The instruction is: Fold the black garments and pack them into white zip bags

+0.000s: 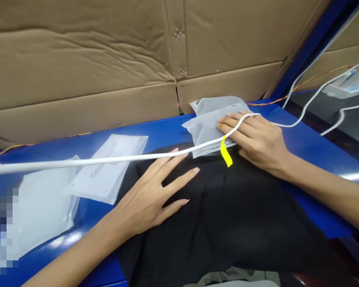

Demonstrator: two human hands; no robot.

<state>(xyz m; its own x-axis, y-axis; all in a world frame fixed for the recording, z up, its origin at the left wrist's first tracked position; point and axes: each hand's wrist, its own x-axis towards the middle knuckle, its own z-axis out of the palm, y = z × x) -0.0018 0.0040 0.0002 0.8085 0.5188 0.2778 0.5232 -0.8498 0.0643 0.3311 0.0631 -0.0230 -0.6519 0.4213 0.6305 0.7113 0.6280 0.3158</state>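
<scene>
Black fabric [227, 215] is spread over the blue table and hangs down toward me. My left hand [155, 191] lies on it, fingers spread, holding nothing. At the far edge of the fabric my right hand [254, 139] rests flat on a small stack of frosted translucent bags [209, 123]. Its fingers are stretched out over the top bag, and the thumb is partly hidden. A white cable [143, 156] runs across the view in front of both hands, with a yellow tag [226, 154] hanging from it.
Left of the fabric lie a printed white packet [107, 167] and a larger translucent bag [50, 199] on the blue table [164, 129]. Cardboard [77, 59] stands along the back. More white cables [308, 109], thin coloured wires and a clear container [350, 83] are at the right.
</scene>
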